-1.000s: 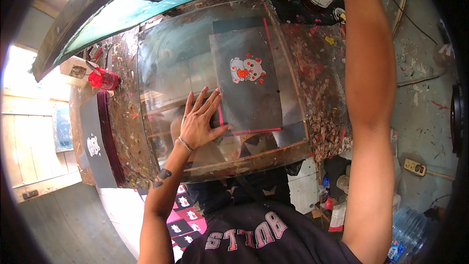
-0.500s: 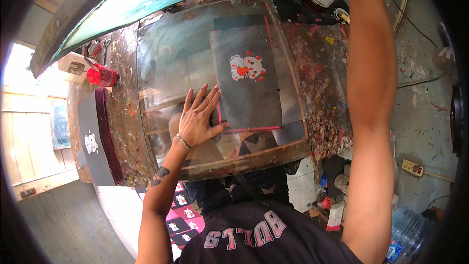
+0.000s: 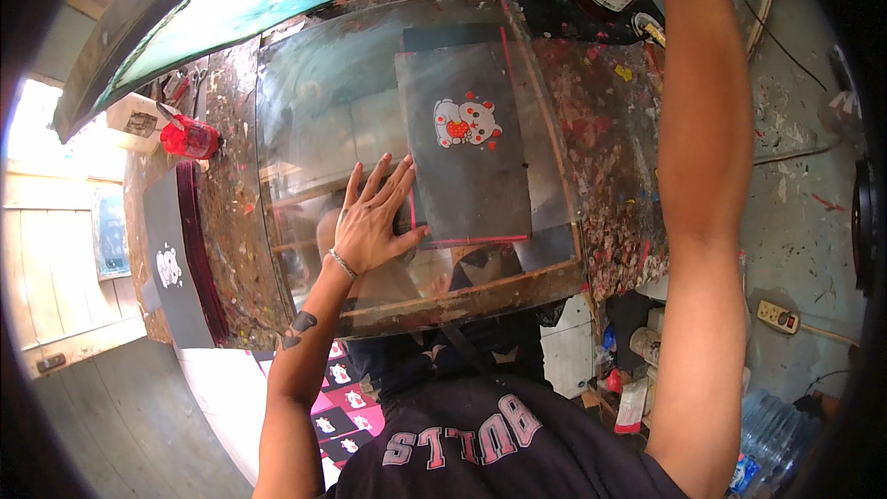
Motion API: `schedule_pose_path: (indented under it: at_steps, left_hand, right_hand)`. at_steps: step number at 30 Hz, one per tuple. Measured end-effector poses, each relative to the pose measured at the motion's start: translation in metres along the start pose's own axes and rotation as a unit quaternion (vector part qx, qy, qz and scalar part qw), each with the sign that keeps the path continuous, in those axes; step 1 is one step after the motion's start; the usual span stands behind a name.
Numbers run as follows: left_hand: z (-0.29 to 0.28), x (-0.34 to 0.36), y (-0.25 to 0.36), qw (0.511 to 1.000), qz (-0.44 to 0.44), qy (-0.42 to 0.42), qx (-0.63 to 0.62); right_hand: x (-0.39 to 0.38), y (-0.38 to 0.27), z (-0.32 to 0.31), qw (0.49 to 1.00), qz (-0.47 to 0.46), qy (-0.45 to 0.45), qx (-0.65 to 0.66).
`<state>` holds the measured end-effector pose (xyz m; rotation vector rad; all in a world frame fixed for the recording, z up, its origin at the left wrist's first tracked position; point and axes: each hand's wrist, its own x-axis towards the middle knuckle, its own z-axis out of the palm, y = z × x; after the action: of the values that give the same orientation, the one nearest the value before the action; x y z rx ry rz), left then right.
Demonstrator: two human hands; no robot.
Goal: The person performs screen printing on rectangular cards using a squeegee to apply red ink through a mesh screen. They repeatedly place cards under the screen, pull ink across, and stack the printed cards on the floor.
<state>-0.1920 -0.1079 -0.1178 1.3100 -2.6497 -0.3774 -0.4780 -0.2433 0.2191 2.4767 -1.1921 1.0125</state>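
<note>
The left hand lies wide near the desk's front edge, perhaps steadying the dark sheet; right hand unseen.

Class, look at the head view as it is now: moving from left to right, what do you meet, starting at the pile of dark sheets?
Pile of dark sheets, left hand, dark sheet with the animal print, right arm, power socket.

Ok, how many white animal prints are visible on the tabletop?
2: one print over the dark sheet beside the left hand, another print topping the stack at far left. The stack may hide more.
</note>
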Motion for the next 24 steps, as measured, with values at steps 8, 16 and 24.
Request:
schedule_pose_path:
  at_steps: [8,16,24]
  left_hand:
    - [0.0,0.002,0.001,1.0,-0.001,0.003,-0.007]
    - [-0.002,0.001,0.001,1.0,0.007,-0.001,-0.004]
    - [0.001,0.002,0.0,1.0,-0.001,0.019,-0.014]
  right_hand:
    - [0.007,-0.004,0.01,0.994,0.095,0.005,-0.051]
    - [0.006,0.006,0.012,0.997,0.054,0.03,-0.053]
    - [0.005,-0.009,0.007,0.994,0.085,0.009,-0.065]
